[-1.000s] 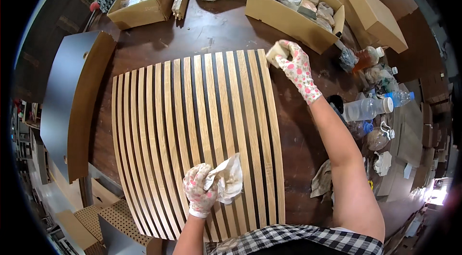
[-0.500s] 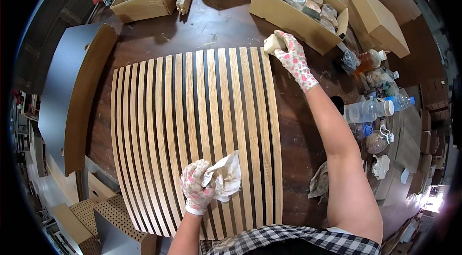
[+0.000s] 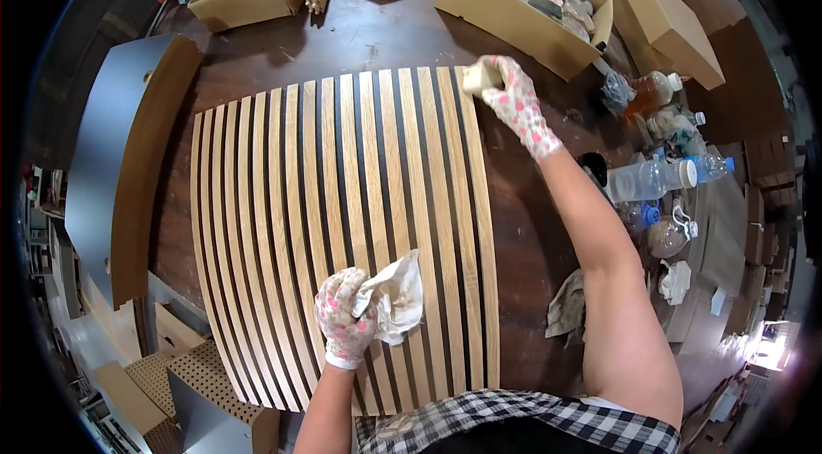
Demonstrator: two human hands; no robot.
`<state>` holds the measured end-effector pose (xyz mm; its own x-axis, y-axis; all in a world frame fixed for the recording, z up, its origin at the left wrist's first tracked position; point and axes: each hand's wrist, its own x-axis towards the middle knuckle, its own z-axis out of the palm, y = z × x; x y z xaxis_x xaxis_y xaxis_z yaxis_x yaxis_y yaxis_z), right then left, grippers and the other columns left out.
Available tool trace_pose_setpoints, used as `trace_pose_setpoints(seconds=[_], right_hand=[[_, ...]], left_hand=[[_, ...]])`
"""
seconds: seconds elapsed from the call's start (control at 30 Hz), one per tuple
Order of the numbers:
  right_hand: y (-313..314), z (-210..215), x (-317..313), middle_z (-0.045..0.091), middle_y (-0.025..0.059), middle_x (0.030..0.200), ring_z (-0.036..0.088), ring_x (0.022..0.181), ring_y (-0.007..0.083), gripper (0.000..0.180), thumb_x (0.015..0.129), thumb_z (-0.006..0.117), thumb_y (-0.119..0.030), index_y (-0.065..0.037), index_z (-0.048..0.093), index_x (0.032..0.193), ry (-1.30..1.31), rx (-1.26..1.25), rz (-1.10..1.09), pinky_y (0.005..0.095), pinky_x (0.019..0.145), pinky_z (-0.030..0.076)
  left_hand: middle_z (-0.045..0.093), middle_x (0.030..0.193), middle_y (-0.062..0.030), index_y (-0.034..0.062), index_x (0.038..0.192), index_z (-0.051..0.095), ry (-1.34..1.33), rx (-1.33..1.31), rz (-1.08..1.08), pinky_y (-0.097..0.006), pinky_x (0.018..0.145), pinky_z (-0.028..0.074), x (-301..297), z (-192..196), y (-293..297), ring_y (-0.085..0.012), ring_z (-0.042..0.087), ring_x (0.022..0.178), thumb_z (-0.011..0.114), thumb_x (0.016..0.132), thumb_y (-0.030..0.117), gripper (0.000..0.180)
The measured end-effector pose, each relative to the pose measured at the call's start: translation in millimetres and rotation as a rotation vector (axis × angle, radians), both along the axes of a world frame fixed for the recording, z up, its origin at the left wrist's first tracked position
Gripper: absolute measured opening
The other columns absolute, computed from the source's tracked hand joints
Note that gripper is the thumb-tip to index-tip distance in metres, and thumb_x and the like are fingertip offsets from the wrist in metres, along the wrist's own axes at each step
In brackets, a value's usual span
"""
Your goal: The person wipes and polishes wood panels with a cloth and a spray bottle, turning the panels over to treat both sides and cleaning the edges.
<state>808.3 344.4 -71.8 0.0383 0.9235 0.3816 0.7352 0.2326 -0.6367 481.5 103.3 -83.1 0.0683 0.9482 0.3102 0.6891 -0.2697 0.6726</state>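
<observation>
Step in hand, as judged: wiping a finish onto the slatted wood panel (image 3: 342, 231), which lies flat across the middle of the worktop (image 3: 377, 26). The right hand (image 3: 514, 103), gloved, is closed around a small pale applicator pad (image 3: 479, 74) at the panel's far right corner. The left hand (image 3: 344, 317), gloved, pinches a crumpled white rag (image 3: 401, 298) against slats near the panel's near edge. Next move likely calls for drawing the pad along the outermost slat with even pressure. Panel: light timber slats, dark gaps, no visible damage
</observation>
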Motion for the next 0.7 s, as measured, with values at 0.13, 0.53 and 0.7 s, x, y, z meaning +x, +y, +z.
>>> trace_pose_setpoints(seconds=[0.13,0.53,0.7], right_hand=[[-114.3,15.4,-12.7,0.059,0.0120,0.093,0.058,0.090,0.0275,0.039,0.060,0.066,-0.008,-0.006,0.055,0.097,0.012,-0.281,0.250,0.0357,0.079,0.047],[-116.6,8.6,-6.9,0.059,0.0156,0.102,0.057,0.096,0.0317,0.040,0.065,0.061,-0.006,-0.003,0.054,0.104,0.025,-0.166,0.043,0.0366,0.084,0.046],[-255.9,26.5,-24.0,0.057,0.0137,0.099,0.055,0.096,0.0324,0.039,0.061,0.057,-0.003,-0.004,0.053,0.099,0.076,-0.317,0.257,0.0391,0.084,0.045]], left_hand=[[0.061,0.098,-0.0113,0.0088,0.099,0.062,0.001,-0.005,0.024,-0.040,0.081,0.044,-10.2,0.0,-5.6,-0.0295,0.057,0.093,0.066,0.063,0.007,0.037],[0.060,0.098,-0.0101,0.0076,0.099,0.060,0.020,0.094,-0.019,-0.038,0.080,0.044,2.1,-2.7,1.6,-0.0273,0.057,0.093,0.064,0.075,0.013,0.025],[0.059,0.098,-0.0114,0.0068,0.100,0.059,0.017,0.063,-0.008,-0.038,0.082,0.044,-7.4,-1.7,-4.1,-0.0293,0.057,0.095,0.059,0.072,0.006,0.028]])
